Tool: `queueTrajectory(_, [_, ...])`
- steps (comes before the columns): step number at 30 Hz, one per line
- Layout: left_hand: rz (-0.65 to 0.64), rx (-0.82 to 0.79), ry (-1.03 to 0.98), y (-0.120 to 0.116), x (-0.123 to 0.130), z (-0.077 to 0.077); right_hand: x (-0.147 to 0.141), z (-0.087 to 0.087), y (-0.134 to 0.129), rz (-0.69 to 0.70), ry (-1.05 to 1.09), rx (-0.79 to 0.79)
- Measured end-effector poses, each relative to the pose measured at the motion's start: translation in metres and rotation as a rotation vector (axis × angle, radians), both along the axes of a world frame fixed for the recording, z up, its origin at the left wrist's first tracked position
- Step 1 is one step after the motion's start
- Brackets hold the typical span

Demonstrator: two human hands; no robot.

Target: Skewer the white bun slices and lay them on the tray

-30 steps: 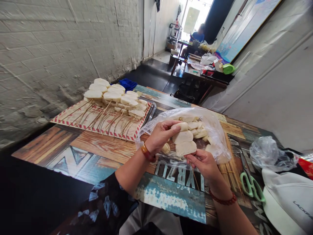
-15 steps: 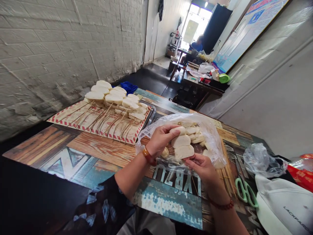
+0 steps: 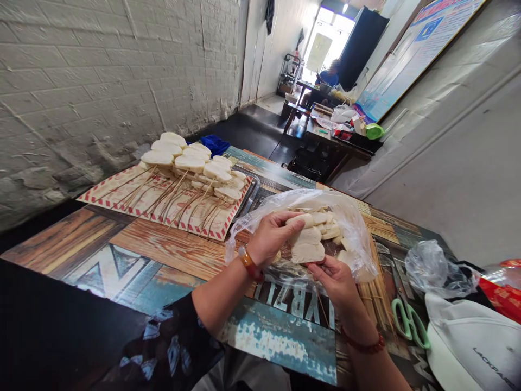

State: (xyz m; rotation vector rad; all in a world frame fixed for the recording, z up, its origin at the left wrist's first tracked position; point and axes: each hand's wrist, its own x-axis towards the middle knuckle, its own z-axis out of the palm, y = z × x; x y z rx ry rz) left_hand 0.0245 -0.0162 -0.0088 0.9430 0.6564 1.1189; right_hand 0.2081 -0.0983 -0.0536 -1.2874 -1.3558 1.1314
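Observation:
My left hand (image 3: 272, 234) is closed on a pale oval slice (image 3: 303, 220), which looks like steamed bun, thumb on its near face. Right below, two more steamed bun slices (image 3: 307, 252) sit stacked edge to edge. My right hand (image 3: 334, 278) pinches a thin bamboo skewer under the lowest slice; the skewer (image 3: 323, 309) sticks out below the fingers. Whether its tip is inside the top slice is hidden. Behind my hands lies an open clear plastic bag (image 3: 358, 233) with several loose slices (image 3: 330, 231) in it.
Skewered slices (image 3: 191, 161) are piled at the left on a patterned paper sheet (image 3: 134, 187) over a metal tray (image 3: 253, 190). At right lie bamboo skewers (image 3: 376, 304), green-handled scissors (image 3: 409, 323), a crumpled plastic bag (image 3: 439, 269) and a white cap (image 3: 472, 336). Far back, a person (image 3: 330, 76) sits.
My left hand has moved slightly down and right with the top slice, closer to the slices below. My right hand stays nearly in place.

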Motion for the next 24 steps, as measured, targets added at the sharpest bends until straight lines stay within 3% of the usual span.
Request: queueTrajectory(24, [-0.083, 0.030, -0.034, -0.0058, 0.0006, 0.0066, 0.0022, 0.0054, 0.0009, -0.024, -0.123, 0.075])
